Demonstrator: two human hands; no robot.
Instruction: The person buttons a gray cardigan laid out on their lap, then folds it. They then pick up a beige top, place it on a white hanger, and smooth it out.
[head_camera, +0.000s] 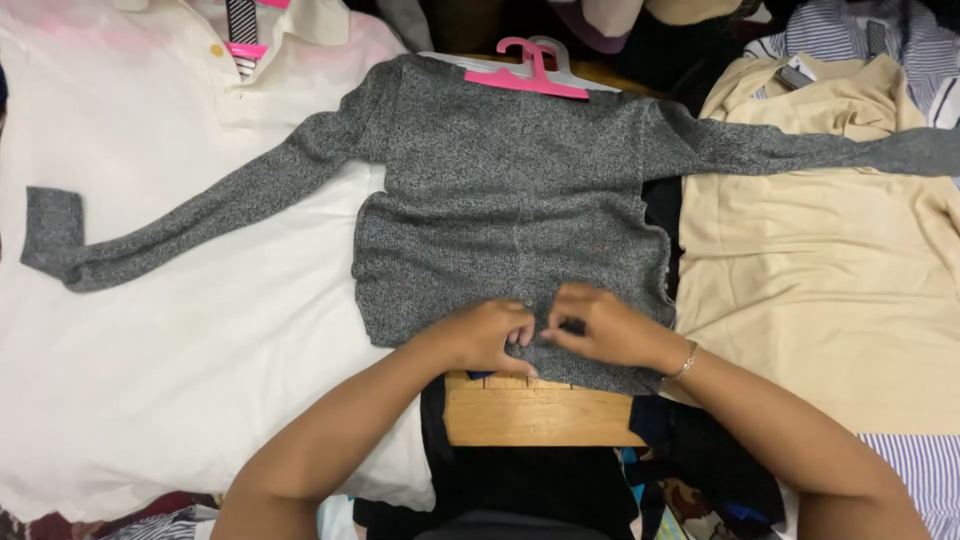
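A grey knitted cardigan (500, 190) lies flat in the middle, sleeves spread left and right, on a pink hanger (530, 72). My left hand (487, 335) and my right hand (600, 325) meet at the bottom of its front placket, near the hem. Both pinch the grey knit around a small button there. A thin bracelet (684, 364) circles my right wrist.
A white polo shirt (150, 330) lies on the left under one sleeve. A cream shirt (830, 270) lies on the right, with striped shirts (920, 470) beside it. A wooden board (530, 410) shows below the cardigan's hem. Dark clothes are piled at the bottom.
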